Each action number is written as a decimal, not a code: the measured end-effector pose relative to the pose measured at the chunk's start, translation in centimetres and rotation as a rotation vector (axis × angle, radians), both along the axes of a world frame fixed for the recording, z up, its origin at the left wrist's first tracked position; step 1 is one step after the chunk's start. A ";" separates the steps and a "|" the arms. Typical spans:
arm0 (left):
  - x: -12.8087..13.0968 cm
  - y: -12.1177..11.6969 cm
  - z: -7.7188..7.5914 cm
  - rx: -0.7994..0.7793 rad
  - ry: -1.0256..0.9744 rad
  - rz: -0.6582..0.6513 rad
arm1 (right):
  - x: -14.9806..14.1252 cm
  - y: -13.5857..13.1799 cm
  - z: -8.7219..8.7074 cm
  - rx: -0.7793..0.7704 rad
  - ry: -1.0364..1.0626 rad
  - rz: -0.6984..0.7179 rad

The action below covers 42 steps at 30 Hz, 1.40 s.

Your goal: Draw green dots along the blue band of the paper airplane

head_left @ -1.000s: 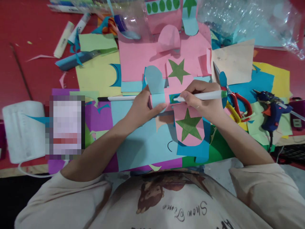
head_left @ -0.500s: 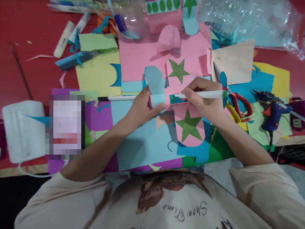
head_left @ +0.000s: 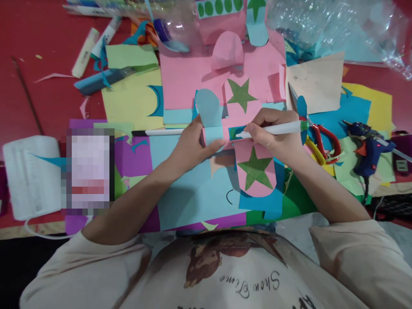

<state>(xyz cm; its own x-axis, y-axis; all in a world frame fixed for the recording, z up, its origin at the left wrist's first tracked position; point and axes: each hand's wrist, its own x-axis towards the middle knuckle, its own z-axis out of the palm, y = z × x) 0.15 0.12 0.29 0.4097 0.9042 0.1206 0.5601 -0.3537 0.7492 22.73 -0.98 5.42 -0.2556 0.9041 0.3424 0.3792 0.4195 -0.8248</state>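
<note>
Two grips — left hand (head_left: 195, 145) pinching pink cutout (head_left: 240, 121) by its edge, right hand (head_left: 280, 143) white marker (head_left: 285, 128) — scissors (head_left: 318, 139) close beside.

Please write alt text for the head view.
A right hand holds a white marker at a blue patch on pink paper; the left hand grips the paper. Scissors and a glue gun lie to the right.

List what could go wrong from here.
The marker could slip off the narrow blue strip onto the pink paper. The right hand might knock the red scissors beside it. The glue gun shows a lit light, so may be hot near the right forearm.
</note>
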 end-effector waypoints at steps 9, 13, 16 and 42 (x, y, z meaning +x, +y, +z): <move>0.1 0.0 0.2 -0.003 0.000 0.002 | 0.1 0.0 0.0 -0.044 -0.022 -0.020; 0.1 -0.1 0.3 -0.002 0.001 0.013 | 0.0 0.0 0.0 -0.033 -0.003 -0.041; 0.1 -0.1 0.3 0.002 0.008 0.014 | -0.1 0.0 -0.1 0.006 0.027 -0.048; 0.0 0.0 0.2 0.017 0.024 0.006 | 0.1 0.0 0.0 -0.021 0.036 -0.025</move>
